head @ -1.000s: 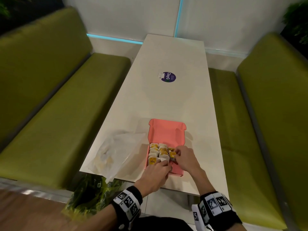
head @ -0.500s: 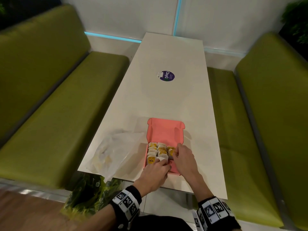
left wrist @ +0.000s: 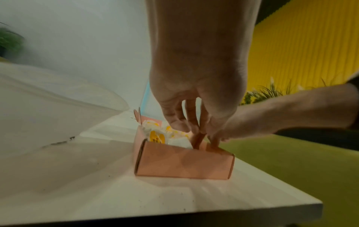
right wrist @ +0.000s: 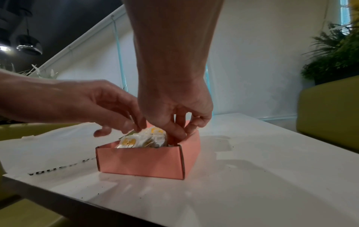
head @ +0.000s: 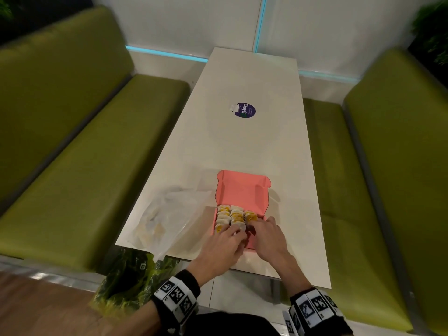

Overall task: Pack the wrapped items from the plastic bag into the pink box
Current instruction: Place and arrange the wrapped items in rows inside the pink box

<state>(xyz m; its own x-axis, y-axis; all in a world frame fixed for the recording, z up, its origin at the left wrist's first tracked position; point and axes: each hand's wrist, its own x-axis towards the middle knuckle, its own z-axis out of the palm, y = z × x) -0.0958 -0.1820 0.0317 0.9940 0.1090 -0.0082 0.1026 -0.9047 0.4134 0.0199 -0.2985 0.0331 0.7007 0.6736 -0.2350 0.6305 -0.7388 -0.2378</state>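
The pink box (head: 242, 190) sits near the table's front edge with its lid standing open at the back. White-and-yellow wrapped packets (head: 230, 214) stand in rows inside it. My left hand (head: 228, 238) reaches over the near left rows, bent fingers touching the packet tops (right wrist: 136, 140). My right hand (head: 266, 231) dips thumb and fingers into the right column beside the packets (left wrist: 155, 136); no packet shows between them. The clear plastic bag (head: 167, 219) lies left of the box with a few packets still inside.
The box stands on a long white table (head: 242, 146) with a purple round sticker (head: 245, 110) at mid-length. Green benches (head: 84, 178) (head: 351, 202) run along both sides. A green crumpled bag (head: 131, 275) sits below the table's near left corner.
My right hand has slid from the middle of the box down into its right column. My left hand has edged forward over the near packets. The box and bag have stayed in place.
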